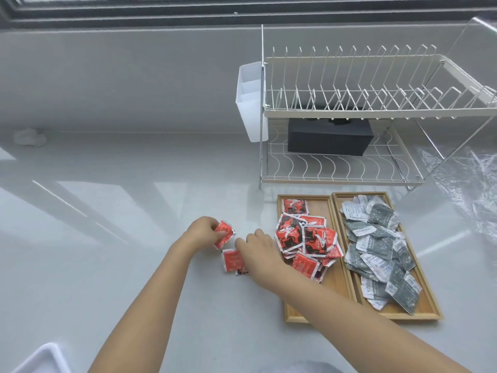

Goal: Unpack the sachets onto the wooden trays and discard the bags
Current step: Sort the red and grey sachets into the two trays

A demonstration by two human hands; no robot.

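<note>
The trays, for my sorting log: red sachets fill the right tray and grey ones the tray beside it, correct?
Not quite. The head view shows the red sachets in the left tray; the grey sachets fill the right tray beside it.

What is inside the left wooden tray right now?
The left wooden tray holds a pile of red sachets; its near end is bare wood. Sachets lower in the pile, and part of the tray under the right forearm, are covered.

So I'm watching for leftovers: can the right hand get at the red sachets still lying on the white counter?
Probably yes: the right hand already rests over the red sachets beside the left wooden tray, with nothing in between.
</note>
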